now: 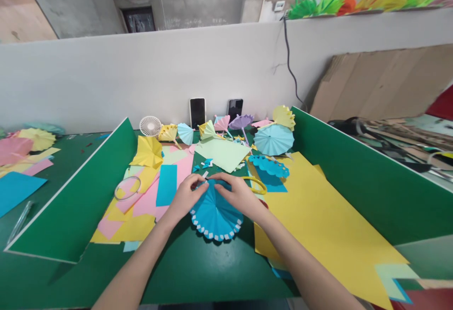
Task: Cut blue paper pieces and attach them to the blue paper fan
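Note:
A blue pleated paper fan (216, 213), spread nearly into a full disc with small white squares along its near rim, lies in front of me. My left hand (193, 192) pinches its far left edge. On the far right edge, my right hand (235, 192) is closed with thumb and fingers on the folds. A small white strip (205, 174) sticks up by the fingertips; which hand touches it I cannot tell. Just right of my right hand shows a yellow loop (258, 185) like a scissors handle, partly hidden by the wrist.
Coloured paper sheets flank me, with a large yellow sheet (311, 215) to the right. A tape roll (127, 188) rests on scraps at left. Paper umbrellas (274, 139), two phones (197, 113) and a small fan (150, 126) stand behind. Green dividers (81, 192) bound both sides.

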A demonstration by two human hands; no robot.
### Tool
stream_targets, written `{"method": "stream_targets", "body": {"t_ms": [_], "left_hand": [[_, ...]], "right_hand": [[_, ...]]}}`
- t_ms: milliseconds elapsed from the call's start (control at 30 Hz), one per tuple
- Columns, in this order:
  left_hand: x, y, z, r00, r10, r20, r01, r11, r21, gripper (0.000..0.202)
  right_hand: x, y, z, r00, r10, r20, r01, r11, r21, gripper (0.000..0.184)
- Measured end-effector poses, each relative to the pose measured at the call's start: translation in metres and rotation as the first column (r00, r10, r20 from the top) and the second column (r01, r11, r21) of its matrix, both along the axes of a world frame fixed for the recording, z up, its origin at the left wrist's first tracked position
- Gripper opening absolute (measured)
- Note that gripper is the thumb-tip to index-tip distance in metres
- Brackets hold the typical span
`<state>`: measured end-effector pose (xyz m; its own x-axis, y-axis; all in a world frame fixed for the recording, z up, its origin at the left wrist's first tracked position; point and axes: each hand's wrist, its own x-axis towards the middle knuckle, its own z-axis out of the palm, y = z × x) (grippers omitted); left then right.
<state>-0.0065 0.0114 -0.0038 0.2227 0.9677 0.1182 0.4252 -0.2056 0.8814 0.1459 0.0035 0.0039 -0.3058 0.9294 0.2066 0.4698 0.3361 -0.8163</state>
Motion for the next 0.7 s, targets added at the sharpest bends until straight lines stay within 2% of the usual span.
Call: {"method": "stream_targets", "body": {"t_ms": [100, 167, 267, 333, 367, 433, 500, 533, 567, 600, 700], "left_hand": [[-0.001, 0.001, 0.0, 0.999, 0.037, 0.035, -0.037, 0.999, -0.006, 0.02], [-0.001, 0.002, 0.0, 0.985, 0.105, 0.14, -0.103, 0.994, -0.022, 0.027], [-0.002, 0.004, 0.0, 0.927, 0.23, 0.296, -0.22, 0.973, -0.069, 0.036], [-0.003, 0.005, 0.002, 0.893, 0.3, 0.336, -0.283, 0.954, -0.1, 0.039], [-0.003, 0.006, 0.002, 0.883, 0.324, 0.34, -0.304, 0.946, -0.111, 0.038], [-0.004, 0.006, 0.004, 0.882, 0.337, 0.33, -0.321, 0.941, -0.105, 0.028], [-0.005, 0.005, 0.005, 0.899, 0.31, 0.308, -0.305, 0.95, -0.067, 0.017], [-0.005, 0.005, 0.005, 0.909, 0.291, 0.299, -0.292, 0.956, -0.041, 0.013], [-0.005, 0.004, 0.005, 0.916, 0.273, 0.295, -0.281, 0.959, -0.016, 0.011], [-0.005, 0.004, 0.004, 0.919, 0.262, 0.295, -0.275, 0.962, 0.003, 0.01], [-0.006, 0.004, 0.002, 0.922, 0.263, 0.285, -0.287, 0.957, 0.046, 0.009]], "right_hand": [[0.003, 0.001, -0.003, 1.0, -0.012, 0.014, 0.012, 0.999, -0.032, 0.031], [0.005, 0.002, -0.005, 0.999, 0.003, 0.041, 0.0, 0.997, -0.072, 0.032], [0.007, 0.004, -0.007, 0.994, 0.092, 0.066, -0.083, 0.989, -0.125, 0.027], [0.009, 0.006, -0.006, 0.991, 0.121, 0.054, -0.112, 0.984, -0.137, 0.026], [0.011, 0.007, -0.006, 0.994, 0.099, 0.055, -0.091, 0.986, -0.141, 0.027], [0.017, 0.011, -0.004, 0.993, -0.018, 0.114, 0.034, 0.99, -0.137, 0.029], [0.026, 0.014, -0.004, 0.938, -0.182, 0.295, 0.21, 0.976, -0.066, 0.024], [0.03, 0.014, -0.005, 0.877, -0.243, 0.415, 0.269, 0.963, -0.004, 0.02], [0.035, 0.015, -0.006, 0.807, -0.254, 0.533, 0.29, 0.957, 0.017, 0.019], [0.038, 0.014, -0.008, 0.763, -0.209, 0.612, 0.273, 0.962, -0.011, 0.02], [0.043, 0.011, -0.013, 0.717, -0.098, 0.691, 0.207, 0.975, -0.076, 0.032]]}}
